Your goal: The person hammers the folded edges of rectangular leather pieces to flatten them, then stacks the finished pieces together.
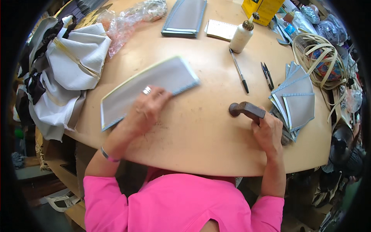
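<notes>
Pink sleeves (174,205) along the lower edge, forearms reaching up over the rim of a round wooden table (201,131). Right hand (267,131) closed tight around the handle of a hammer (247,110), head down and touching the tabletop. Left hand (145,110) spread flat, fingers open, pressing on a grey fabric panel (148,87) with pale blue edging, lying slantwise left of centre. Just beside the right hand, a fanned stack of grey pieces (295,102). Farther out, a pen (239,71), small snips (267,75) and a glue bottle (241,36). At the far edge, another grey panel (184,17), a notepad (220,29) and crumpled clear plastic (131,19). Off to the left, bundled white cloth (73,62).
</notes>
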The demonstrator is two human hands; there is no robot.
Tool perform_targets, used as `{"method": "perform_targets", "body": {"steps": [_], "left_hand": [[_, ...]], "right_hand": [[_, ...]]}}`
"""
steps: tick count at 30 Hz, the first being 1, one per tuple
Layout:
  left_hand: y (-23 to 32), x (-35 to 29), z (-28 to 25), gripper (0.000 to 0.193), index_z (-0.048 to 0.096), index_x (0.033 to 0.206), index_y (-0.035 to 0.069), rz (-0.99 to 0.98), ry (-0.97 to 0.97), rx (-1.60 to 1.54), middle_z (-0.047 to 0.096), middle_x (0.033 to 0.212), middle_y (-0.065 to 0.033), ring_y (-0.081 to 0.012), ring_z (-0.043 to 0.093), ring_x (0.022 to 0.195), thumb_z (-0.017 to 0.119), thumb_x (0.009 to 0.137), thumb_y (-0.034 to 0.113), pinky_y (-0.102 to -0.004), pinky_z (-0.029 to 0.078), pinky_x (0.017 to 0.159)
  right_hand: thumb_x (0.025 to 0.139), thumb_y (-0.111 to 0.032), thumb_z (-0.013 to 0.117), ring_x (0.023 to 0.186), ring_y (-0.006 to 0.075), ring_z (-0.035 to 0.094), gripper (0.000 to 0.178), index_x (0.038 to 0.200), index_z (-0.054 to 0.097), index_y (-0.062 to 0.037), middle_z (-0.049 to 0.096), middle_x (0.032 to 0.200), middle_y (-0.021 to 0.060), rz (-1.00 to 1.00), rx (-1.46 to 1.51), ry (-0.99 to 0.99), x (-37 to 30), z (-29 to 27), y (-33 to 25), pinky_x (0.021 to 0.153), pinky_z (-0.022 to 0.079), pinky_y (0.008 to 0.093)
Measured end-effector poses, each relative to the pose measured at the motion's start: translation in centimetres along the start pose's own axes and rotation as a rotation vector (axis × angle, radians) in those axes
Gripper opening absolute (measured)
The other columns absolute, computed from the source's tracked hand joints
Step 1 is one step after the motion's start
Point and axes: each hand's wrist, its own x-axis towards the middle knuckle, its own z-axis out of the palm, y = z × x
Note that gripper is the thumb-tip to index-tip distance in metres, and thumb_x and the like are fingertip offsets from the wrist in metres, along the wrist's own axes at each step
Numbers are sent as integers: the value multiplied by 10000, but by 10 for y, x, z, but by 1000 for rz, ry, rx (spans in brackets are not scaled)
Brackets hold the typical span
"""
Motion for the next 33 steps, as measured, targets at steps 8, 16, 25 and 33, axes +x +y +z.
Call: {"method": "perform_targets", "body": {"steps": [8, 16, 25, 33], "left_hand": [[55, -16, 19, 412, 600, 1121, 37, 187, -14, -64, 535, 998, -78, -240, 538, 809, 572, 712, 4, -347, 455, 758], [53, -13, 22, 408, 622, 1094, 51, 175, 18, -114, 544, 975, -70, -235, 526, 775, 588, 694, -22, -327, 453, 704], [70, -22, 0, 339, 609, 1053, 37, 261, -242, -309, 545, 954, -66, -224, 529, 795, 546, 720, 30, -325, 454, 710], [60, 46, 16, 266, 584, 985, 81, 225, -196, -236, 551, 1026, -84, -286, 545, 894, 653, 728, 72, -384, 447, 789]], "right_hand": [[735, -48, 574, 553, 279, 576, 124, 849, 564, -94, 566, 661, 83, -176, 63, -57, 4, -3, -35, 488, 450, 372], [740, -44, 537, 524, 256, 551, 65, 761, 517, -102, 518, 623, 76, -176, 39, -59, -2, -12, -32, 450, 422, 368], [717, -40, 553, 488, 244, 538, 85, 729, 502, -107, 482, 593, 57, -194, 68, -72, 0, -12, -22, 432, 416, 364], [670, -56, 573, 464, 187, 514, 119, 721, 486, -119, 469, 597, 34, -321, -126, -44, -8, -1, -12, 410, 409, 331]]}}
